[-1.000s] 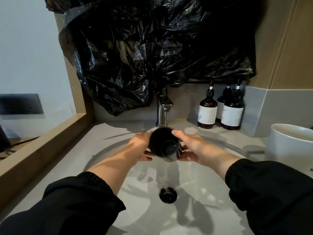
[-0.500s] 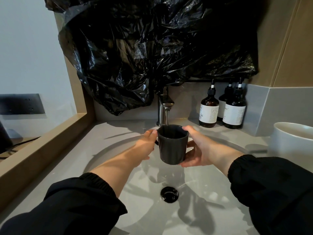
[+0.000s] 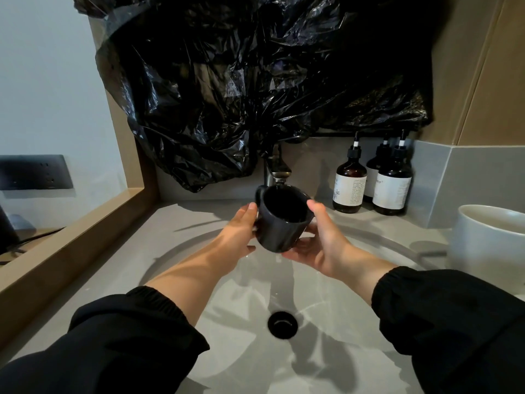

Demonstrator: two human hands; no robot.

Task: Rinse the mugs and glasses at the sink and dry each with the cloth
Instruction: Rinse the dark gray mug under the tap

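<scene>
1. We hold the mug (image 3: 282, 220) under the tap (image 3: 277, 169), 12 o'clock of the drain (image 3: 282, 325).
2. Left hand (image 3: 238, 234) and right hand (image 3: 321, 243) curl fingers round it at 9 and 3.
3. We should turn it slowly, gripping firmly.

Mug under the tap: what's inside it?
Only a dark interior shows in the mug, tilted toward the camera between left hand and right hand. Water inside cannot be made out; the tap sits just above its rim.
</scene>
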